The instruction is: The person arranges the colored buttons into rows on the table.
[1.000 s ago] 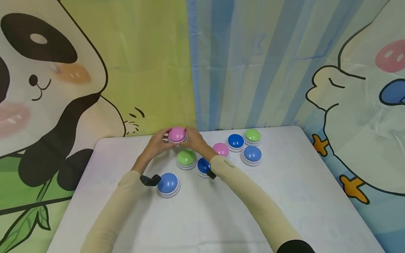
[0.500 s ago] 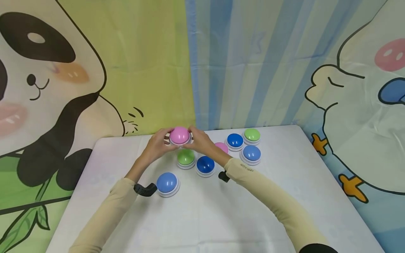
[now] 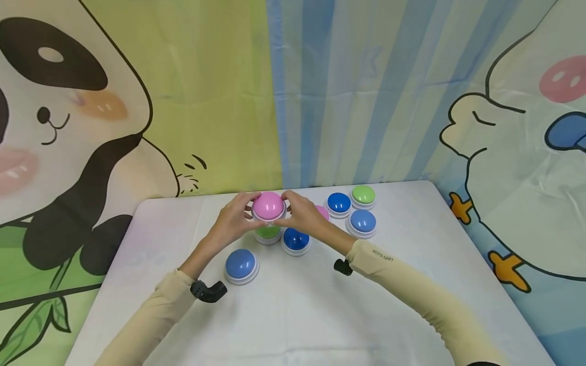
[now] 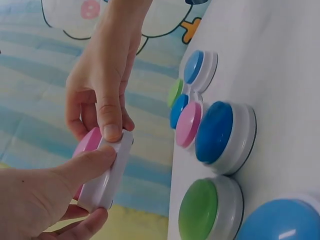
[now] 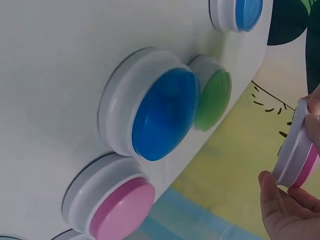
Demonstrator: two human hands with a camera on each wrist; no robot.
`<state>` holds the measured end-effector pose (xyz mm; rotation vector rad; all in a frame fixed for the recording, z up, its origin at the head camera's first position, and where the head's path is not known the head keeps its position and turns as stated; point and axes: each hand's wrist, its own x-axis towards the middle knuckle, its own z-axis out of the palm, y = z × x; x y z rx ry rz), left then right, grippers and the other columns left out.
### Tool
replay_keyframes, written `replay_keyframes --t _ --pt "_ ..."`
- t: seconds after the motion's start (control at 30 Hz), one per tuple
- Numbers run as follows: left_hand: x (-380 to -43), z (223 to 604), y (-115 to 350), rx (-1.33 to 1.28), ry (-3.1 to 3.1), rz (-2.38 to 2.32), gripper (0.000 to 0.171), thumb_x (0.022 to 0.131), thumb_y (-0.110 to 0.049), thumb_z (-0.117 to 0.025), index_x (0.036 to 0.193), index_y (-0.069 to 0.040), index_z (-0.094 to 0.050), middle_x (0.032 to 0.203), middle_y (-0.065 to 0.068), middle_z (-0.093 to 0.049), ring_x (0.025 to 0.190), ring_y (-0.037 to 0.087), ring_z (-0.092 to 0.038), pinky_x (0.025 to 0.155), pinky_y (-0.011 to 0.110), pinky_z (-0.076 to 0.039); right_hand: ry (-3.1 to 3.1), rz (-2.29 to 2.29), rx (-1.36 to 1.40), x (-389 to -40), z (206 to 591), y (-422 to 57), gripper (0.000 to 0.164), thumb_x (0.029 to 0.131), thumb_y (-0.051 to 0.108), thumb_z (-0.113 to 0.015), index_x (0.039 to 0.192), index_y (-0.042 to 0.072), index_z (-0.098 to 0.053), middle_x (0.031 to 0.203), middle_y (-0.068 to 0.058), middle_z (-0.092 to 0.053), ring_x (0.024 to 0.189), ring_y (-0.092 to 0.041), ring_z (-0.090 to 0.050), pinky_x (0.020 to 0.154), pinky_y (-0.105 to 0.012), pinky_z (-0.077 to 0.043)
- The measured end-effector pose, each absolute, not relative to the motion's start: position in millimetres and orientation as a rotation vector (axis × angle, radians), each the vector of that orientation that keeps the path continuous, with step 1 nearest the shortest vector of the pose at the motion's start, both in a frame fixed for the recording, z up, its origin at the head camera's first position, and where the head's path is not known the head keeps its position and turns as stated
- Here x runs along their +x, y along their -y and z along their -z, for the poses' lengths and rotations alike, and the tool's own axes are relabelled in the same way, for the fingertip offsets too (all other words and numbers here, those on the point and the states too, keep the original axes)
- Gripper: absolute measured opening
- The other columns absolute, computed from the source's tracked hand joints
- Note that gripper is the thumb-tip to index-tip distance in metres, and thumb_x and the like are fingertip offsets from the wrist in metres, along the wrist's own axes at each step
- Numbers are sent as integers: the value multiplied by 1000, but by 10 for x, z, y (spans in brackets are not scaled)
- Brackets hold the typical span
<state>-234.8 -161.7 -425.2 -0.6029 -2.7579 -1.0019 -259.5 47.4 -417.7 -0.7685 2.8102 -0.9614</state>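
Both hands hold a pink dome push button point(image 3: 268, 206) with a white base, raised off the table near its far edge. My left hand point(image 3: 231, 221) pinches the base from the left, thumb on the near side. From the right, my right hand point(image 3: 304, 216) pinches the opposite side, as the left wrist view also shows. Below the held button is a green push button point(image 3: 267, 233), partly hidden in the head view. Beside it stands a dark blue push button point(image 3: 296, 239). Another pink button point(image 3: 323, 211) is partly covered by the right hand.
A lighter blue button point(image 3: 240, 264) stands nearer on the left of the white table point(image 3: 293, 315). To the right are grouped a dark blue button point(image 3: 339, 203), a green button point(image 3: 363, 194) and a lighter blue button point(image 3: 363, 220). Printed curtains point(image 3: 220, 91) hang behind the table.
The held pink button has shifted right and slightly toward me, with both hands still on it. It now overlaps the green button. The right forearm has swung right, uncovering the nearer dark blue button.
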Motion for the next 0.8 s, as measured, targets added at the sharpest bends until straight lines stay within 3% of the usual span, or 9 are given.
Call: replay_keyframes --t 0.33,0.8 --pt "-2141 4248 1470 -595 2806 995 76 66 -33 -81 131 -16 -46 108 2 -53 87 13 -60 73 24 -56 -2814 944 -795 -2374 4186 -653 64 70 41 -77 118 11 -48 109 -5 -61 90 -18 -62 68 -21 -55" --pt "-1963 4297 1344 -649 2796 934 78 62 -36 -83 128 -13 -49 100 2 -53 82 11 -57 71 24 -55 -2808 964 -875 -2179 4259 -808 62 68 37 -79 115 8 -50 103 -5 -62 88 -18 -63 71 -21 -55"
